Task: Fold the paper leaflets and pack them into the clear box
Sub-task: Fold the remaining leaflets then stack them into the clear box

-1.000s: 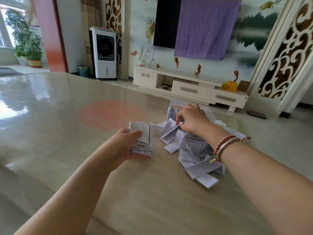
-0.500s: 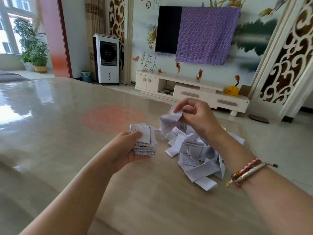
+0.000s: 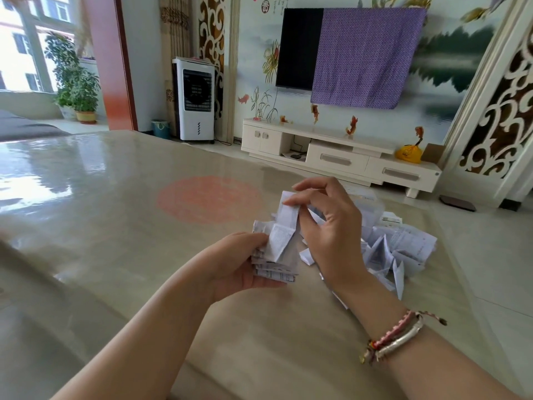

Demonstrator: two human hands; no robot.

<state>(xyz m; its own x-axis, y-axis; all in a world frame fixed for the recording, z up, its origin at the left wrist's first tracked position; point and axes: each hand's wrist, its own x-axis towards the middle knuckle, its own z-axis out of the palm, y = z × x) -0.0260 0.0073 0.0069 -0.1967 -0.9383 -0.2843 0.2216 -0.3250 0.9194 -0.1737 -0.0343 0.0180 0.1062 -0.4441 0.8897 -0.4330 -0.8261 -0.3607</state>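
Hands meet over the glossy beige table (image 3: 115,197), close to its near right part. The left hand (image 3: 239,264) lies palm up with its fingers curled around a stack of folded leaflets (image 3: 274,271), thumb pressed on top. The right hand (image 3: 326,226) pinches one folded leaflet (image 3: 284,223) between thumb and fingertips, the paper hanging down so its lower end touches the top of the stack. Just to the right, a loose heap of leaflets (image 3: 403,249) sprawls on the table. Behind the right hand, the clear box (image 3: 363,203) stands at the far side of the heap, mostly hidden; what it holds I cannot tell. Bracelets (image 3: 398,339) circle the right wrist.
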